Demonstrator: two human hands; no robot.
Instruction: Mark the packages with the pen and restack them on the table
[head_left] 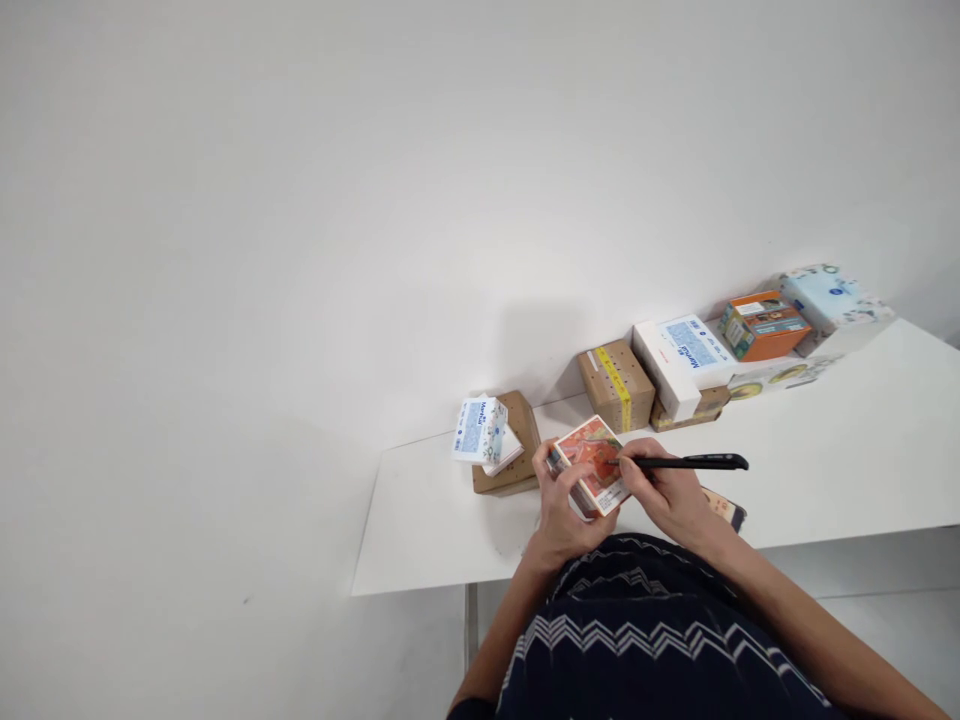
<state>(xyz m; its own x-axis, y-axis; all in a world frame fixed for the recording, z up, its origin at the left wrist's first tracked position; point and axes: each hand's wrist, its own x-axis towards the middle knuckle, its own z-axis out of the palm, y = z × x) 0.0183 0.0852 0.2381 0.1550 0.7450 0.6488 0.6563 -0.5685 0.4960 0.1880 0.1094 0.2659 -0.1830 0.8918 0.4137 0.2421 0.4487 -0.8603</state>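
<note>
My left hand point(564, 512) grips a small box point(587, 452) with a red-orange printed top and white edges, its fingers wrapped round the left and near sides. In my right hand point(667, 492) is a black pen point(697, 462), held in a writing grip. The pen's tip end points at the top of the box, and whether it touches the surface I cannot tell. Both hands are just above the near part of the white table point(847, 460). Part of a small printed item point(724, 508) shows beyond my right wrist, mostly hidden.
Left of my hands, small white boxes point(474, 428) lie on a brown carton point(501, 482). Along the wall stand a taped brown carton point(616, 385), a white-and-blue box point(697, 350), an orange box point(766, 325) and a pale floral box point(844, 310).
</note>
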